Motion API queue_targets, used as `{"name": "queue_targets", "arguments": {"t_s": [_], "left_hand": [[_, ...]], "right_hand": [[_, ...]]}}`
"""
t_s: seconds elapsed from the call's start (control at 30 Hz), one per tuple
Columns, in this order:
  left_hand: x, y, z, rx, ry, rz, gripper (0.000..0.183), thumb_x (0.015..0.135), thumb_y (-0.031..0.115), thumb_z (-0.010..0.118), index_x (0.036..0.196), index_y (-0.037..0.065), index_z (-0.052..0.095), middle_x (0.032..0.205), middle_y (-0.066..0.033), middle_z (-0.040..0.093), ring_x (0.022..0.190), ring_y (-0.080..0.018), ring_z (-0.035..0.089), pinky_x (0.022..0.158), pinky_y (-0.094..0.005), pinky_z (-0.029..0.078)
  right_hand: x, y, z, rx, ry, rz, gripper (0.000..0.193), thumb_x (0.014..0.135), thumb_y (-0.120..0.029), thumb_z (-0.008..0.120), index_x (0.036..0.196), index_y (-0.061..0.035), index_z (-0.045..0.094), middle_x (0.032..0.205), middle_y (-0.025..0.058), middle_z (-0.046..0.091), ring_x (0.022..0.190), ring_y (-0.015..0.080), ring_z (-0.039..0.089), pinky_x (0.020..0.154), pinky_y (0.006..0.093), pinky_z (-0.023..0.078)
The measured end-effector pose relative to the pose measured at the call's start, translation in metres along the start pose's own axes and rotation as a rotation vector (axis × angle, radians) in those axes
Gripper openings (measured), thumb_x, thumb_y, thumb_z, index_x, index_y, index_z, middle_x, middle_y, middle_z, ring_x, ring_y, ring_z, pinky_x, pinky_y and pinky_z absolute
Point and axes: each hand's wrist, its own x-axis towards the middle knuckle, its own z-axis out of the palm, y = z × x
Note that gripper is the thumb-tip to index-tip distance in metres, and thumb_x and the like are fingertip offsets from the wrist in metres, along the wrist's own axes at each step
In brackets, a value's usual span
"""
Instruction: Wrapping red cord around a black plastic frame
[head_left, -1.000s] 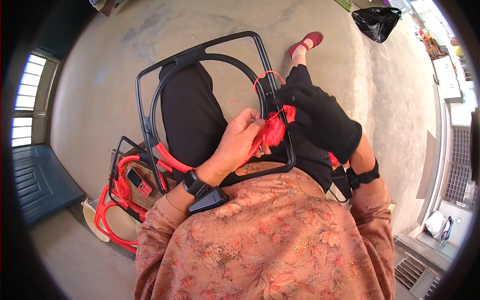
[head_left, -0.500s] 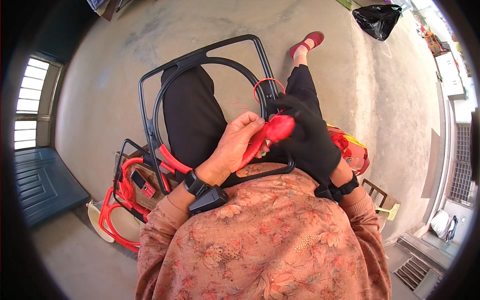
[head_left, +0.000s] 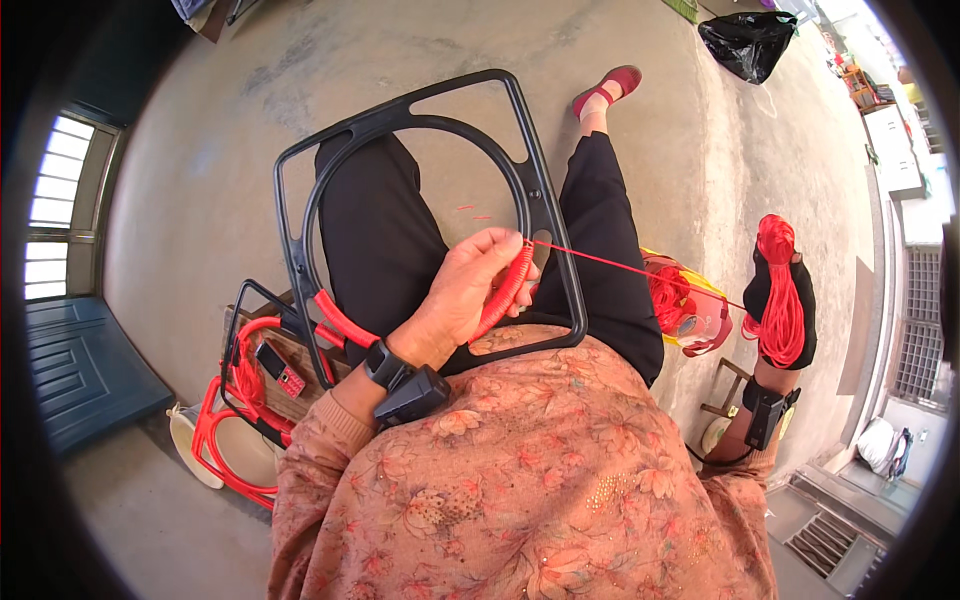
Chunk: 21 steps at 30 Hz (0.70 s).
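Note:
A black frame (head_left: pixel 391 119) with a round opening rests across my lap. Red cord is wound tightly round part of its ring, and my left hand (head_left: pixel 470 282) pinches this wrapped section (head_left: pixel 507 293), thumb on top. From there a single red strand (head_left: pixel 620 264) runs taut to the right. Out at the far right, my right hand (head_left: pixel 806 306), in a black glove, grips a bundle of red cord (head_left: pixel 778 325) whose loops hang over the palm. Another red-wrapped stretch (head_left: pixel 345 322) shows on the ring's lower left.
On a small wooden stool (head_left: pixel 290 398) at my left lie a red phone (head_left: pixel 281 368), red cord and another black frame. A pale bucket (head_left: pixel 190 447) stands beside it. Right of my leg is a bag (head_left: pixel 708 322) holding red cord. A black plastic bag (head_left: pixel 750 45) lies on the floor.
My right hand has swung from beside the ring far out to the right with the cord bundle, drawing the strand straight. My left hand stays on the wrapped section.

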Motion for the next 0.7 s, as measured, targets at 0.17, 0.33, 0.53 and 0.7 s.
{"name": "queue_targets", "arguments": {"t_s": [0.17,0.33,0.53,0.7], "left_hand": [[0.0,0.002,0.002,-0.009,0.052,0.016,0.015,0.095,0.019,0.052,0.092,0.004,0.053,0.074,-0.0114,0.062,0.05,-0.0169,0.059,0.04,-0.0259,0.047],[0.002,0.003,-0.001,0.007,0.05,0.009,0.011,0.093,0.014,0.051,0.091,0.004,0.053,0.074,-0.0128,0.062,0.05,-0.0189,0.059,0.039,-0.0276,0.048],[0.0,0.002,0.002,0.094,0.109,0.053,0.012,0.094,0.015,0.053,0.09,0.004,0.055,0.077,-0.0102,0.064,0.058,-0.0158,0.062,0.045,-0.0261,0.05],[0.001,-0.009,-0.007,0.146,0.102,0.161,0.009,0.091,0.013,0.059,0.094,0.004,0.059,0.085,-0.0032,0.064,0.073,-0.0096,0.061,0.061,-0.0207,0.051]], "right_hand": [[0.029,-0.021,0.005,-0.048,-0.132,-0.003,0.041,0.095,-0.033,0.053,0.121,-0.0014,0.055,0.091,0.0062,0.065,0.076,0.0138,0.062,0.066,0.0258,0.05],[0.058,-0.02,0.027,-0.176,0.005,-0.046,0.04,0.095,-0.032,0.053,0.12,-0.0016,0.056,0.092,0.0057,0.064,0.071,0.0102,0.059,0.06,0.0225,0.047],[0.089,0.014,0.117,-0.595,-0.209,-0.219,0.041,0.091,-0.02,0.055,0.128,-0.0029,0.048,0.11,0.0059,0.061,0.095,0.0146,0.06,0.083,0.0285,0.048],[0.102,0.087,0.209,-1.637,-0.539,-0.943,0.043,0.073,-0.015,0.063,0.116,-0.0112,0.059,0.104,0.0083,0.064,0.099,0.0244,0.061,0.095,0.0436,0.044]]}}
